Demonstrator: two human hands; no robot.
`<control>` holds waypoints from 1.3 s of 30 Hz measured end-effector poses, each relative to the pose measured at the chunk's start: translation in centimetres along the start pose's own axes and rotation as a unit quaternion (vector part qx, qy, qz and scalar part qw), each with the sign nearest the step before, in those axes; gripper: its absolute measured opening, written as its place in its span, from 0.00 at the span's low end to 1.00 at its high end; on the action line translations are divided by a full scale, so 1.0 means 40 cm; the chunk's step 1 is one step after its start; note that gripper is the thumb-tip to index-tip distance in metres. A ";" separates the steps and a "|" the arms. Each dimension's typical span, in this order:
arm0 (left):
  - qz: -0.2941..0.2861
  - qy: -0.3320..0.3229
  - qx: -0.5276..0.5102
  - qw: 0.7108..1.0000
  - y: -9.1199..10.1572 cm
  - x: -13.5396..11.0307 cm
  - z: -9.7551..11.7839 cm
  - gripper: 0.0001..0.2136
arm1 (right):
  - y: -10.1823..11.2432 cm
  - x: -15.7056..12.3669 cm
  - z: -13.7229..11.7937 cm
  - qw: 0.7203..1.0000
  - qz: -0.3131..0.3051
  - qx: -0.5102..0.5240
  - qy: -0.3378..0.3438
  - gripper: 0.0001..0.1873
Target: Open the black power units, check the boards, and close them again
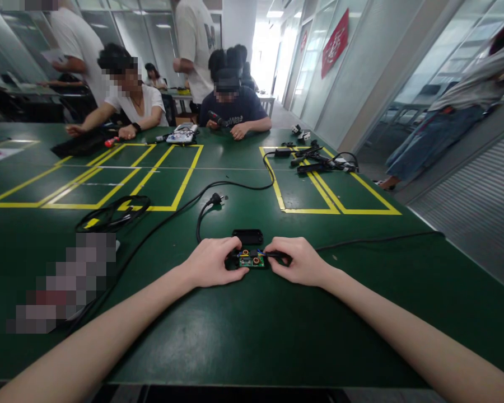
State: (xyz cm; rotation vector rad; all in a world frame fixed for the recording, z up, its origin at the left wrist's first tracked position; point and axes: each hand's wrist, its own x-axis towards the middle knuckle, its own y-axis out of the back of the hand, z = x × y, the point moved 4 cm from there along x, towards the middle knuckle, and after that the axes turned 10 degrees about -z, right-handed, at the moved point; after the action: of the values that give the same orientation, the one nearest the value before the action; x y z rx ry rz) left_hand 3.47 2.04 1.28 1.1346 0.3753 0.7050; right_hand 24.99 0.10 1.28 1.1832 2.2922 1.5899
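A small green circuit board point(252, 261) with copper-wound coils and thin coloured wires lies before me on the green table. My left hand point(213, 262) closes around its left end, thumb below and index finger above; the exact contact is partly hidden. My right hand point(299, 261) pinches a black cable point(279, 255) where its blue wires meet the board's right end. Just beyond the board lies a black plastic case half point(247, 236). A mains plug point(215, 200) rests farther off, its cord running down behind my left hand.
A coiled black cable point(113, 215) and a blurred-out object point(67, 280) lie to the left. Yellow tape rectangles point(313, 211) mark the table point(218, 336). Black adapters and cables point(315, 162) are heaped at the back right. Two people sit across the table; others stand nearby.
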 end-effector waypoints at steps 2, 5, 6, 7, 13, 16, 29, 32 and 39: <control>0.011 0.003 -0.003 1.000 0.000 0.000 -0.003 0.13 | 0.000 -0.001 0.005 1.000 0.007 -0.011 -0.001 0.08; 0.026 -0.012 -0.007 1.000 0.006 -0.001 -0.003 0.14 | 0.003 0.000 0.013 1.000 0.022 -0.013 -0.012 0.10; 0.030 -0.019 -0.006 0.999 0.009 -0.002 -0.003 0.14 | 0.004 0.000 0.015 0.999 0.027 -0.015 -0.013 0.09; 0.034 -0.027 -0.004 0.999 0.013 -0.003 -0.003 0.13 | 0.005 0.001 0.016 0.999 0.029 -0.018 -0.013 0.08; 0.046 -0.067 -0.015 0.997 0.030 -0.009 -0.011 0.04 | 0.009 0.003 0.022 1.000 0.015 -0.009 -0.003 0.07; 0.033 -0.075 -0.039 0.996 0.028 -0.007 -0.016 0.04 | 0.010 0.002 0.027 1.000 -0.006 0.010 0.007 0.07; 0.013 -0.069 -0.060 0.996 0.025 -0.002 -0.020 0.05 | 0.008 -0.001 0.038 0.999 -0.032 0.024 0.012 0.07; 0.009 -0.070 -0.054 0.996 0.024 -0.002 -0.020 0.06 | 0.009 0.000 0.037 0.999 -0.035 0.027 0.015 0.07; 0.002 -0.075 -0.060 0.995 0.027 -0.001 -0.020 0.06 | 0.015 0.005 0.028 0.998 -0.049 0.024 0.023 0.04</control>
State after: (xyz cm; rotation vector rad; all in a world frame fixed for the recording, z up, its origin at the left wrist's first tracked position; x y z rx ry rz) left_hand 2.64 2.84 1.96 1.0672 0.2009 0.6319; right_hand 25.74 1.16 1.34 1.0376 2.3896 1.5539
